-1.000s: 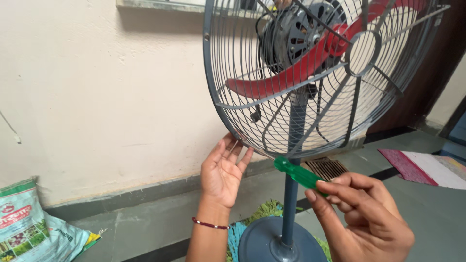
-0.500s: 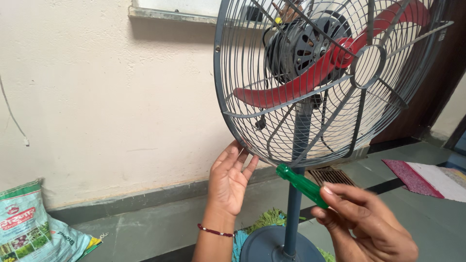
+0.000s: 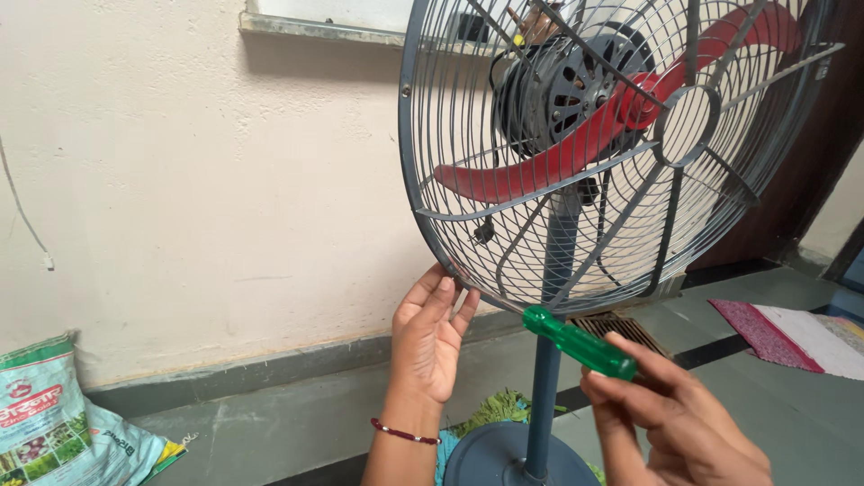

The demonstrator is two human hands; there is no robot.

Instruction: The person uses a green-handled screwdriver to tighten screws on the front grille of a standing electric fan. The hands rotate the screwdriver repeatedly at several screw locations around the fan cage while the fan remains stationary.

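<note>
A pedestal fan stands before me, with a grey wire guard (image 3: 432, 135), red blades (image 3: 576, 148) and a dark motor (image 3: 558, 90) behind them. My left hand (image 3: 430, 346) is raised flat, fingers together, its fingertips touching the lower left rim of the guard. A red thread bracelet circles that wrist. My right hand (image 3: 670, 423) grips a screwdriver with a green translucent handle (image 3: 578, 342), the handle end pointing up toward the bottom of the guard. The grey pole (image 3: 544, 405) runs down to a round base (image 3: 504, 459).
A cream wall (image 3: 198, 180) with a ledge rises behind the fan. A printed plastic sack (image 3: 54, 423) leans at the lower left. A floor drain grate (image 3: 621, 328) lies behind the pole, a pink and white mat (image 3: 792, 333) at the right, green cloth by the base.
The view has shifted so the fan sits lower and farther right. My left hand has risen from just below the guard to touch its rim. The screwdriver stays in my right hand.
</note>
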